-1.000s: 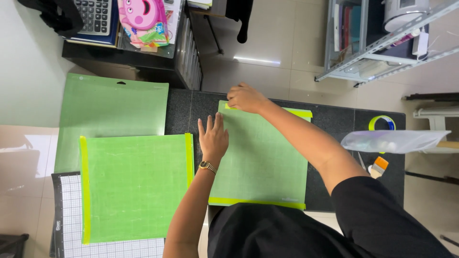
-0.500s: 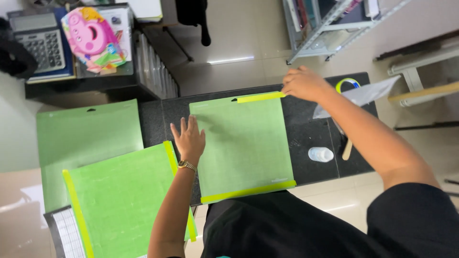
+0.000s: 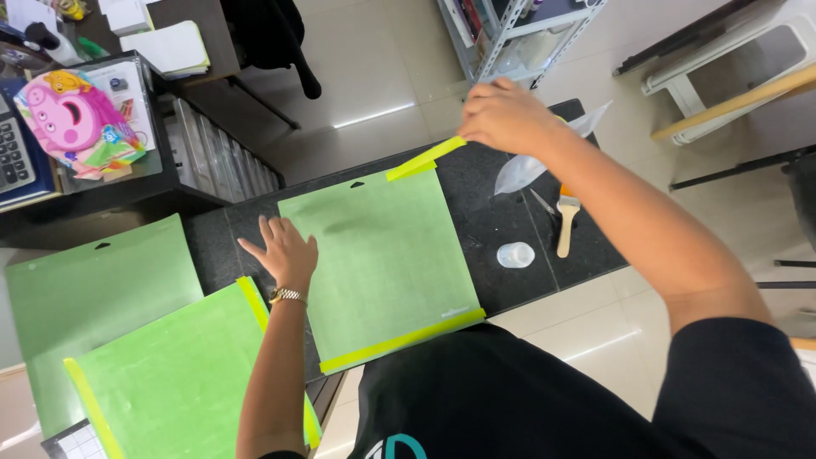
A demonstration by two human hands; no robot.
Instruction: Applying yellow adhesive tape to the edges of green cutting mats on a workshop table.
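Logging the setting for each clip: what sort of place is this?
Probably a small craft or print workshop. Green cutting mats lie on a black worktop, the right hand peels a yellow tape strip off one, and a calculator and metal shelving stand nearby.

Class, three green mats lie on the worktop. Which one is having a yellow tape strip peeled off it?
The middle green mat, under the left hand. The right hand lifts the yellow tape strip from its far edge; the other two mats lie untouched to the left.
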